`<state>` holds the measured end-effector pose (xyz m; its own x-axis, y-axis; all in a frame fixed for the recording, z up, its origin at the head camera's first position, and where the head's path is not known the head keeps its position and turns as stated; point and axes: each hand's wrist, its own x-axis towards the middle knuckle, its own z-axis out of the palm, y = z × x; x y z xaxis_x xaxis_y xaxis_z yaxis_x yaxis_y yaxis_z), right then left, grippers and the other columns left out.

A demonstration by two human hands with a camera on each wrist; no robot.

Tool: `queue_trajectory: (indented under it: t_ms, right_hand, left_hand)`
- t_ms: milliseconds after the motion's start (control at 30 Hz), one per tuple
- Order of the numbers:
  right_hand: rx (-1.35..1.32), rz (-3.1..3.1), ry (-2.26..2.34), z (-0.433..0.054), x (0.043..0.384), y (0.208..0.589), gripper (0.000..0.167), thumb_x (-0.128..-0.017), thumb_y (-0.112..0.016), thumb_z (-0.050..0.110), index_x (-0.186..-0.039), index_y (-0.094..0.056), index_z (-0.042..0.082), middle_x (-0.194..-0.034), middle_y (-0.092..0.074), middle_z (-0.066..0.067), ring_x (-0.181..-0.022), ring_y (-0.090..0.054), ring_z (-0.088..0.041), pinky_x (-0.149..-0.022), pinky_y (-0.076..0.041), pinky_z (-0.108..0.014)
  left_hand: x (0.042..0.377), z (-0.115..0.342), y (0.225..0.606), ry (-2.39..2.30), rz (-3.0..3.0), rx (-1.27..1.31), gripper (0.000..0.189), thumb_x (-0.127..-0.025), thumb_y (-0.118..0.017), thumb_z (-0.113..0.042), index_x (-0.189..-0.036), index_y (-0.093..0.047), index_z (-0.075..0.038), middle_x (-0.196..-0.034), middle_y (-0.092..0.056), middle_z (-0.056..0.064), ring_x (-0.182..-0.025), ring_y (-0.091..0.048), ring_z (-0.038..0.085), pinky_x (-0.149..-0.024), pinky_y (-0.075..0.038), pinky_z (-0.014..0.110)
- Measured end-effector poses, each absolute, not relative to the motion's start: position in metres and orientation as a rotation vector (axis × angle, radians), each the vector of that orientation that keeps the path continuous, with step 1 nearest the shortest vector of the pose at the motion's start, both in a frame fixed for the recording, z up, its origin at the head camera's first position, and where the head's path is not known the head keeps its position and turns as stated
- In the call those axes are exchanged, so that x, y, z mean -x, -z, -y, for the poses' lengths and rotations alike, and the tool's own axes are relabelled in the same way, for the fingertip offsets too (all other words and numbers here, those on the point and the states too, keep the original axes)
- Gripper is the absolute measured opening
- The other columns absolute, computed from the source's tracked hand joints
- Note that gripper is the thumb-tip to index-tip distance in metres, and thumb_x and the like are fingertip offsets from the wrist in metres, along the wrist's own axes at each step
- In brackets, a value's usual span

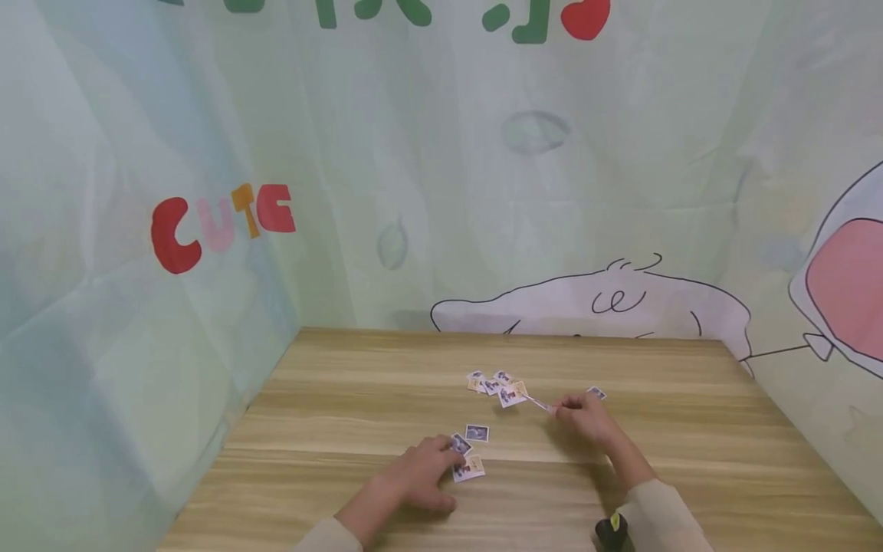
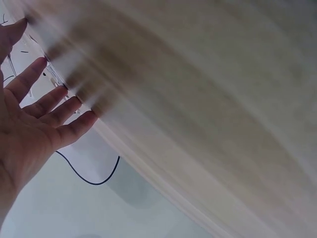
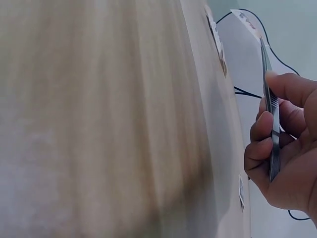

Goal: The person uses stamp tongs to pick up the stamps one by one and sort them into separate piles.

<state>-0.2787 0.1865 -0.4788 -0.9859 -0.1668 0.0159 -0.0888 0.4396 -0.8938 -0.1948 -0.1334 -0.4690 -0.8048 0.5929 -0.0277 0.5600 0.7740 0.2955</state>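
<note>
In the head view my right hand (image 1: 586,418) pinches metal tweezers (image 3: 272,109) between thumb and fingers. Their tips hold a small stamp-like paper (image 3: 246,24) raised off the table, as the right wrist view shows. My left hand (image 1: 424,469) lies low over the table with fingers extended and spread. Its fingertips are right at a blue stamp (image 1: 461,442) and a stamp with an orange patch (image 1: 471,468). Just beyond them lies another blue stamp (image 1: 477,433). A loose cluster of several stamps (image 1: 490,386) is spread farther back, left of the tweezers' tips.
One more stamp (image 1: 597,392) lies just behind my right hand. The wooden table (image 1: 331,414) reaches back to a printed cloth backdrop (image 1: 441,192), which also rises along both sides. A black object (image 1: 611,532) sits beside the right sleeve.
</note>
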Motion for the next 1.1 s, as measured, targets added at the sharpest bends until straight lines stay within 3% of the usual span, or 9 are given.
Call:
queue_trajectory:
  t_ms: [433,733,1100]
  right_hand:
    - [0.135,-2.672,1.564,-0.175,0.296,0.484,0.011,-0.083,-0.061,0.005,-0.086,-0.065,-0.005,-0.073,-0.058,-0.004,-0.068,-0.050,-0.017,-0.061,-0.043,-0.027]
    - [0.016,-2.674,1.607,-0.165,0.303,0.485,0.010,-0.081,-0.061,0.004,-0.083,-0.064,-0.005,-0.065,-0.055,-0.004,-0.058,-0.048,-0.015,-0.053,-0.042,-0.026]
    - [-0.046,-2.675,1.487,-0.164,0.304,0.485,0.011,-0.082,-0.062,0.007,-0.084,-0.064,-0.004,-0.068,-0.054,-0.006,-0.057,-0.048,-0.015,-0.050,-0.042,-0.025]
  left_hand:
    - [0.192,0.134,0.468,-0.424,-2.838,-0.907,0.058,-0.067,-0.075,-0.036,-0.120,-0.061,-0.017,-0.132,-0.046,0.014,-0.117,-0.045,0.031,-0.091,-0.041,0.051]
    - [0.193,0.133,0.467,-0.413,-2.850,-0.914,0.058,-0.066,-0.075,-0.036,-0.119,-0.061,-0.017,-0.131,-0.047,0.013,-0.116,-0.046,0.030,-0.091,-0.042,0.050]
    - [0.192,0.131,0.466,-0.428,-2.836,-0.900,0.058,-0.066,-0.075,-0.035,-0.120,-0.061,-0.018,-0.132,-0.046,0.012,-0.116,-0.045,0.029,-0.091,-0.042,0.049]
